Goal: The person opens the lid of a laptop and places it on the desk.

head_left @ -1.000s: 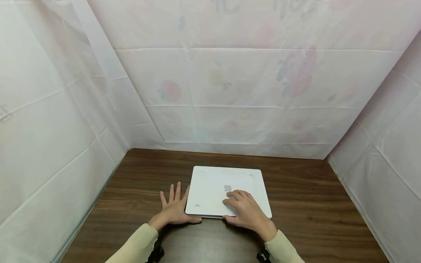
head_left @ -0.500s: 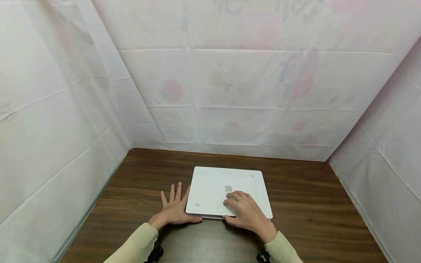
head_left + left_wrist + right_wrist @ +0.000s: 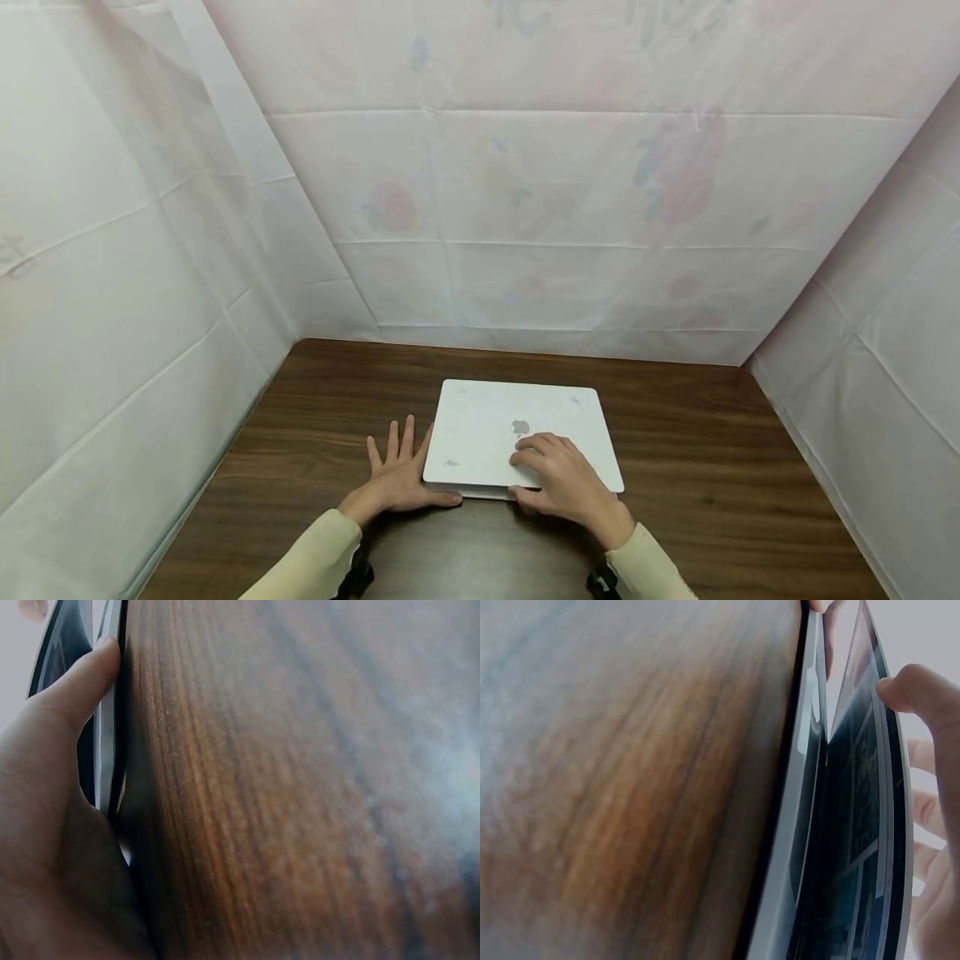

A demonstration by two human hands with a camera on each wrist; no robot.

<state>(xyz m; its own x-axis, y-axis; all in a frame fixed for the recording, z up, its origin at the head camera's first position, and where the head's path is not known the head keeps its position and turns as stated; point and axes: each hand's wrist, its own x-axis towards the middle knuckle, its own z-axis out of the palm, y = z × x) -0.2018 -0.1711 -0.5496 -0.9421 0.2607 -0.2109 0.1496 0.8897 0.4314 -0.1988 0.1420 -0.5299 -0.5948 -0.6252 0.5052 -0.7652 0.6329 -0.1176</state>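
Note:
A silver laptop (image 3: 480,425) with an apple logo lies on the table, its lid raised a little at the near edge. My right hand (image 3: 567,483) pinches that edge, the thumb (image 3: 901,688) on the screen side and the other fingers on the lid's outer face. Part of the lit screen (image 3: 862,802) shows through the gap above the base (image 3: 791,817) in the right wrist view. My left hand (image 3: 401,482) has its fingers spread on the table at the laptop's left side. Its thumb (image 3: 90,675) lies along the front edge of the base.
The dark wood-grain table (image 3: 697,467) extends on both sides of the laptop. White printed sheets hang at the back (image 3: 562,208), the left (image 3: 112,292) and the right (image 3: 900,333). Pale sleeves (image 3: 318,554) and black wrist straps show near me.
The lid's near edge has risen slightly with my right hand, so the gap above the base is wider. My left hand has stayed in place.

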